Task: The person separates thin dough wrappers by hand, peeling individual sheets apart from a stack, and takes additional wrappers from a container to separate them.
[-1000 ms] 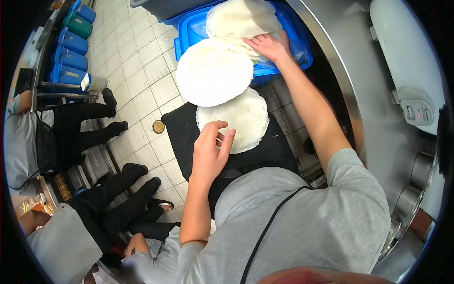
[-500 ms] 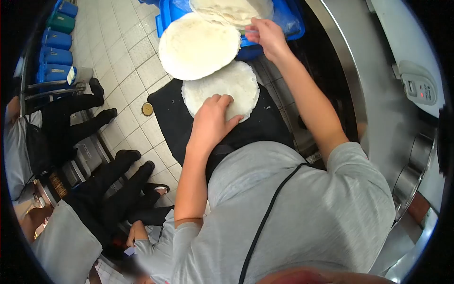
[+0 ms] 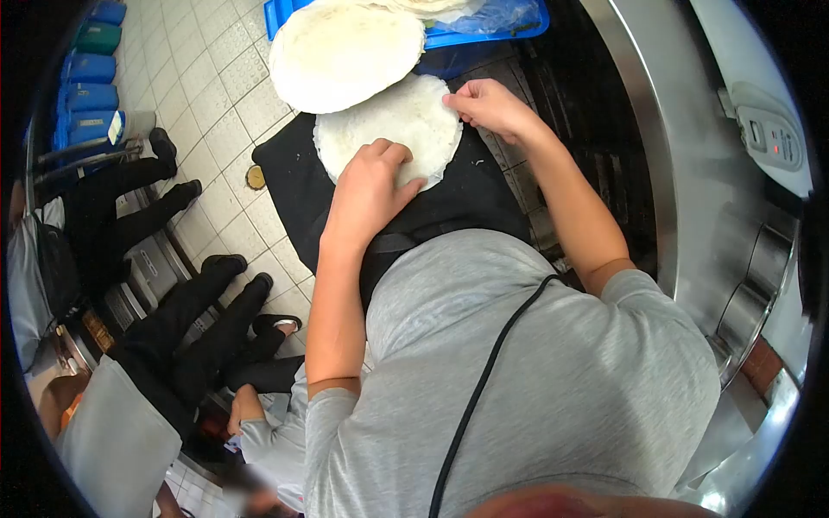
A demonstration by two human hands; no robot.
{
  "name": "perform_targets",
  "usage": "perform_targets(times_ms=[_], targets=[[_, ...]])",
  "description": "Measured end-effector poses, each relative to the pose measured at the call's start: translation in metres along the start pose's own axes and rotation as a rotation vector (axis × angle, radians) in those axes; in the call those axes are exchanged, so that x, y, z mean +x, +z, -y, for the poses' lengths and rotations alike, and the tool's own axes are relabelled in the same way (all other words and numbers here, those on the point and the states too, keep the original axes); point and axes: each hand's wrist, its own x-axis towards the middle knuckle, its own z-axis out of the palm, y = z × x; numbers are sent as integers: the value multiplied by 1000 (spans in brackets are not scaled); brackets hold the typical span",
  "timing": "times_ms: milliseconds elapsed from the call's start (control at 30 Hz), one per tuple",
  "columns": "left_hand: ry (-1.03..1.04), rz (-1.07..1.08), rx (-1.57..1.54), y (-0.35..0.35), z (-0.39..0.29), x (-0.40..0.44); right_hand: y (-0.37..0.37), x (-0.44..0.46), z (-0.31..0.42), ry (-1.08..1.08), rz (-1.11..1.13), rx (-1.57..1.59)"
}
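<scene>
A round pale flatbread (image 3: 406,121) lies on the black cloth (image 3: 289,186) over my lap. My left hand (image 3: 373,183) rests on its near left part, thumb apart from the other fingers. At its upper right edge, my right hand (image 3: 484,105) pinches the rim between thumb and fingers. A larger round of flatbread (image 3: 345,53) overlaps its far left edge, partly resting on the blue lid (image 3: 509,33). More flatbreads (image 3: 423,7) lie on that lid at the top, cut off by the frame.
Other people in grey shirts (image 3: 121,432) and dark trousers are at the left. A small round yellowish object (image 3: 255,177) lies on the tiled floor (image 3: 224,129). Blue bins (image 3: 91,97) stand far left. A steel surface (image 3: 643,104) runs along the right.
My right hand has come from the flatbreads on the blue lid to the edge of the one on my lap. My left hand has lowered onto it. The view has shifted nearer my body.
</scene>
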Motion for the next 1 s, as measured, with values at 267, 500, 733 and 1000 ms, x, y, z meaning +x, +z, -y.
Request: perform_targets(times_ms=[267, 500, 733, 1000], targets=[[-24, 18, -21, 4, 10, -3, 6, 0, 3, -14, 71, 229], [-24, -41, -71, 5, 11, -2, -5, -10, 4, -8, 176, 387], [-94, -127, -493, -26, -13, -7, -21, -22, 27, -141, 434, 671], [-245, -154, -845, -17, -17, -4, -8, -78, 80, -375, 563, 307]])
